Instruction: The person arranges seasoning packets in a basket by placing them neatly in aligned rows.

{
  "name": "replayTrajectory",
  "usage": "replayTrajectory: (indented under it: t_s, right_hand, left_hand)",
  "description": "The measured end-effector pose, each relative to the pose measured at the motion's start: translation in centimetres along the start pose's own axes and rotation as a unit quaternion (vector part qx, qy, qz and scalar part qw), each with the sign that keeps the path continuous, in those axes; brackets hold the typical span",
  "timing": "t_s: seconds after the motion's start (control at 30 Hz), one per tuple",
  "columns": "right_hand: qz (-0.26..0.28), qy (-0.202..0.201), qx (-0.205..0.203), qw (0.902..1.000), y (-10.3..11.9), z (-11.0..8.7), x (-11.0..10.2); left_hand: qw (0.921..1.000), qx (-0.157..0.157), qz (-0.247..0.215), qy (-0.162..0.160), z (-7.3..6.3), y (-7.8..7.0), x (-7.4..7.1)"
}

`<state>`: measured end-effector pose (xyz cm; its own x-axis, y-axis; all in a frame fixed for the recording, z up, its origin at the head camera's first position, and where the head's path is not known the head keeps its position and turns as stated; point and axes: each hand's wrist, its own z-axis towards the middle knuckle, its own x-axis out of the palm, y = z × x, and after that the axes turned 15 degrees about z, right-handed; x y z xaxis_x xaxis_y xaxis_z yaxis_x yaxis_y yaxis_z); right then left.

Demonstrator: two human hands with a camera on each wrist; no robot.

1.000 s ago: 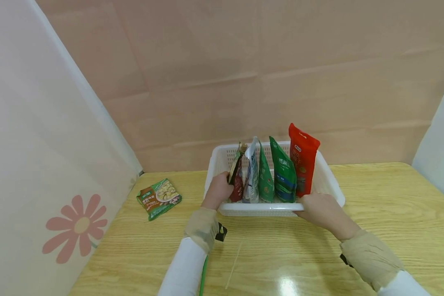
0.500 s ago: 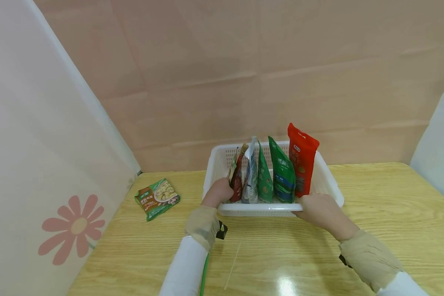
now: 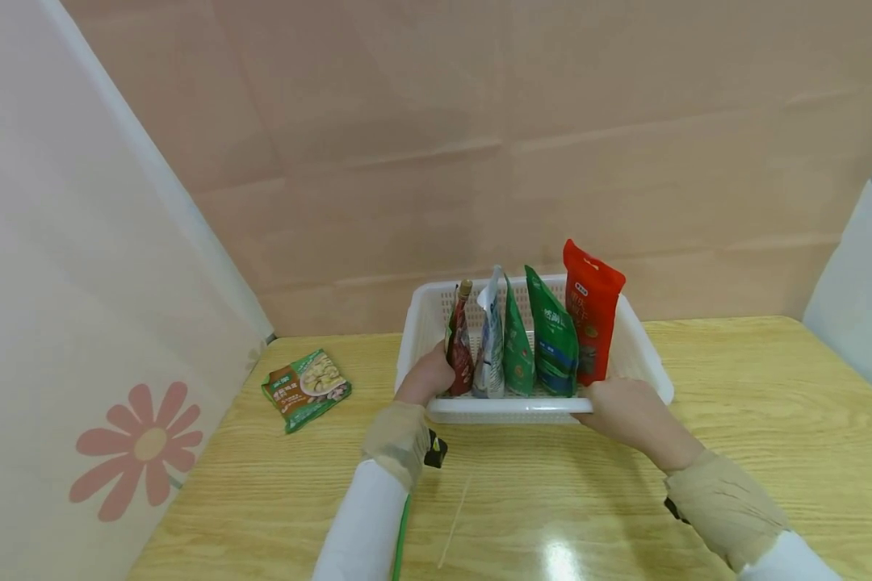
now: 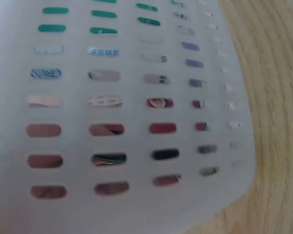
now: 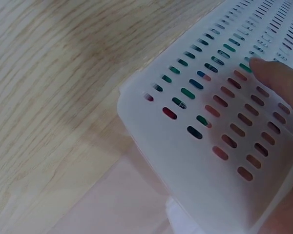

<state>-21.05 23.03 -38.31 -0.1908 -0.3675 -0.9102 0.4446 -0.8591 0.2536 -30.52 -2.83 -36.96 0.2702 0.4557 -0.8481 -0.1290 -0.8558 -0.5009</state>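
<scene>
A white slotted plastic basket (image 3: 509, 407) holds several upright food pouches. My left hand (image 3: 430, 375) reaches over its front left corner and grips a thin dark-edged packet (image 3: 449, 334), mostly hidden by the hand. Right beside that stands a dark red pouch (image 3: 462, 355). Further right come a white-and-blue pouch (image 3: 490, 351), a narrow green pouch (image 3: 518, 355), a wider green pouch (image 3: 555, 343) and a tall red bag (image 3: 593, 315). My right hand (image 3: 628, 411) holds the basket's front rim near the right corner, its thumb (image 5: 278, 80) pressed on the slotted outer wall in the right wrist view.
A green-and-brown food packet (image 3: 307, 390) lies flat on the wooden table (image 3: 538, 500), left of the basket. A beige backdrop (image 3: 378, 161) rises behind. A white curtain with a flower print (image 3: 145, 444) borders the left side, and a green cord (image 3: 401, 532) runs beside the left sleeve.
The dark red pouch's top has swung left, away from the white-and-blue pouch, and it stands straighter. The packet at my left hand has shifted left with it. My right hand keeps its hold.
</scene>
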Motion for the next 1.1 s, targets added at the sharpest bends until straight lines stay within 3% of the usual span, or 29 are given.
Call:
replayTrajectory:
  t_s: [0.23, 0.47, 0.7, 0.9, 1.1]
  right_hand:
    - [0.003, 0.003, 0.0, 1.0, 0.0, 0.0, 0.0]
    - [0.007, 0.007, 0.008, 0.9999, 0.0, 0.0, -0.1]
    - [0.01, 0.011, 0.014, 0.9998, 0.1, 0.0, -0.1]
    - [0.007, 0.013, 0.017, 0.9998, 0.1, -0.1, -0.1]
    - [0.0, 0.011, 0.01, 0.9999, 0.1, 0.0, -0.1]
  left_hand:
    - [0.9975, -0.031, -0.056, 0.031, 0.5, 0.4, 0.1]
    - [0.998, -0.024, -0.05, 0.03, 1.9, 1.2, 0.8]
    - [0.9939, -0.018, -0.1, 0.042, 0.8, 0.6, 0.3]
    - [0.9926, -0.007, -0.11, 0.05, 0.3, 0.5, 0.1]
    - [0.9936, -0.006, -0.108, 0.034, 0.2, 0.5, 0.1]
